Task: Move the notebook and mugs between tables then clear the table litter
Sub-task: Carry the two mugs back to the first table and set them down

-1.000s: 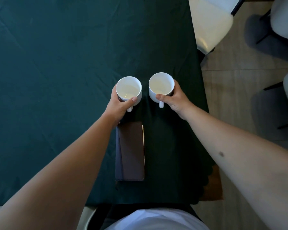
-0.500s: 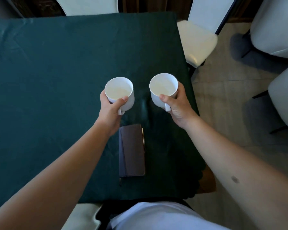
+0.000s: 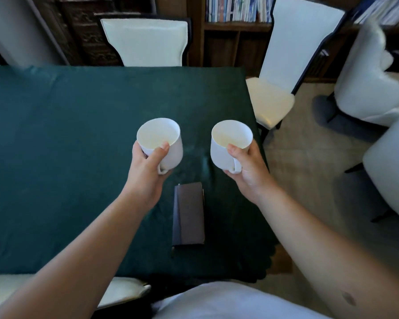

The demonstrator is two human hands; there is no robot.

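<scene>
I hold two empty white mugs in the air above the green-clothed table (image 3: 55, 134). My left hand (image 3: 148, 166) grips the left mug (image 3: 164, 139) by its handle, thumb on the rim. My right hand (image 3: 249, 171) grips the right mug (image 3: 228, 143) the same way. Both mugs are upright, slightly tilted, and apart from each other. A dark brown notebook (image 3: 189, 215) lies flat on the cloth below and between my hands, near the table's front edge.
White padded chairs stand around the table: one at the far side (image 3: 145, 40), one at the right corner (image 3: 283, 72), others on the right (image 3: 373, 84), one seat at the front left (image 3: 122, 291). A bookshelf (image 3: 235, 10) fills the back wall. Tiled floor lies to the right.
Both mugs have risen off the table and moved apart. The view has tilted up, so the far table edge, chairs and bookshelf have come into sight.
</scene>
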